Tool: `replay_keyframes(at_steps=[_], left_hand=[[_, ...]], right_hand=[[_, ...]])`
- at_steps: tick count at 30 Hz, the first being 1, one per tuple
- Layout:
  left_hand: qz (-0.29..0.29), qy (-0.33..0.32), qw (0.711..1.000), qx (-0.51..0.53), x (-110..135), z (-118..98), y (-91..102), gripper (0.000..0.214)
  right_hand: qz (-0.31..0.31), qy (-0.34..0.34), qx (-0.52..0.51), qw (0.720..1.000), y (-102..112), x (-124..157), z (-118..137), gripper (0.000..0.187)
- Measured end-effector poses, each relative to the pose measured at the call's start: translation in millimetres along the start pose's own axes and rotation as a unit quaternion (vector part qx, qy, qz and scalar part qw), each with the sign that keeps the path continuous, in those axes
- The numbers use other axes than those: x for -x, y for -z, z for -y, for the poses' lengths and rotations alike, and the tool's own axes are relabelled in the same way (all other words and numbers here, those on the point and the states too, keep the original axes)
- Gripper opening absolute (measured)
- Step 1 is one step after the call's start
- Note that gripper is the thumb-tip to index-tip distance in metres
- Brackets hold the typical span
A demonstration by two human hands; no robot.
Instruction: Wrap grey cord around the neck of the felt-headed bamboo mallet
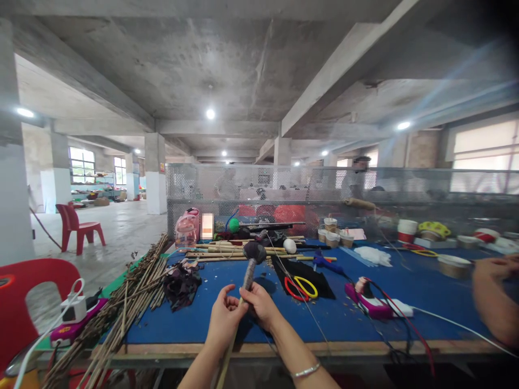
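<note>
No writing can be read anywhere. The small yellow sign (162,167) on the pillar (153,189), left of centre, is too tiny to make out.

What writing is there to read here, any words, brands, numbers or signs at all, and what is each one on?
None can be read.
Small yellow sign on the grey-and-white concrete pillar: too small.
Yellow marks on the long purple plastic power strip at the left: too blurred.
Pale upright rectangle at the back of the blue table: pixelated.
Grey-wrapped stick with a dark rounded head: no lettering visible.
</note>
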State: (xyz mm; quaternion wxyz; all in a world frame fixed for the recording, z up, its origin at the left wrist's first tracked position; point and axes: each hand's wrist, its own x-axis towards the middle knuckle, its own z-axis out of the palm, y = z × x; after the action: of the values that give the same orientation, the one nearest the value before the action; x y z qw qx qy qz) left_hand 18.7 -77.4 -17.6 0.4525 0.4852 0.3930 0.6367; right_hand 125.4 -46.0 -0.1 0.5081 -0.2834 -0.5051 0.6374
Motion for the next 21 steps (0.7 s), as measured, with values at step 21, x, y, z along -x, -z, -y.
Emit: replay_keyframes(at_steps=[21], left_hand=[[0.01, 0.029, 0.999, 0.024, 2.5, -3.8, 3.3, 0.067]], right_hand=[[0.023, -0.035, 0.026, 0.999, 3.2, -0.7, -1.8, 0.04]])
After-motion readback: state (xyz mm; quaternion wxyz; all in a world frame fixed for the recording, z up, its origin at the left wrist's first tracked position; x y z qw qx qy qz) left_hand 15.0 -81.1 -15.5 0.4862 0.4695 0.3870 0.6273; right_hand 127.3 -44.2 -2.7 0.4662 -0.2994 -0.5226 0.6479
